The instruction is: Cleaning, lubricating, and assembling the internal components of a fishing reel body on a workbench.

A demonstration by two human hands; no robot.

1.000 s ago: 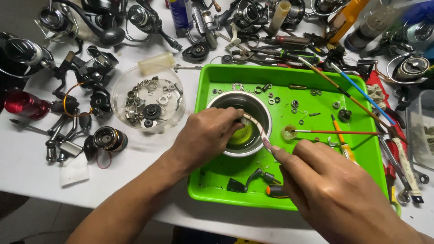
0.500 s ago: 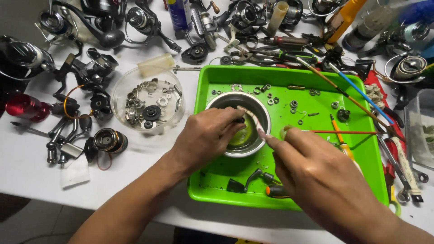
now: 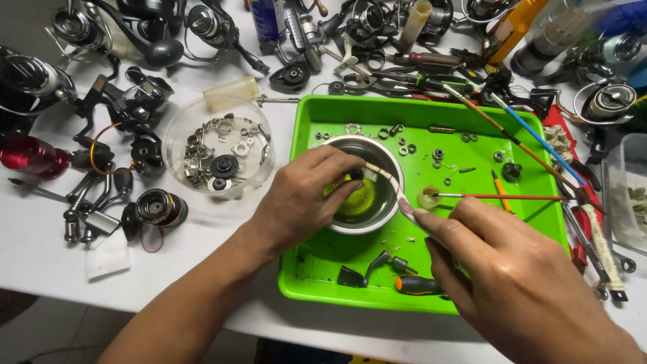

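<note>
Both forearms are bare to the frame's edge, and the left hand (image 3: 296,202) and right hand (image 3: 512,283) wear no gloves, rings or watch.

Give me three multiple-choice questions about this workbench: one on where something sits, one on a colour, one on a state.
1. Where does the metal bowl stand?
A. in the green tray
B. on the white table
C. in the clear dish

2. What colour is the liquid in the bowl?
A. red
B. yellow-green
C. blue

3. What is the right hand doing?
A. resting empty
B. holding a toothbrush
C. lifting the tray

Answers: 1 A, the bowl sits inside the tray's rim; 2 B, the pool looks yellow-green; 3 B, its fingers pinch the brush handle, bristles over the bowl by the left hand.
</note>
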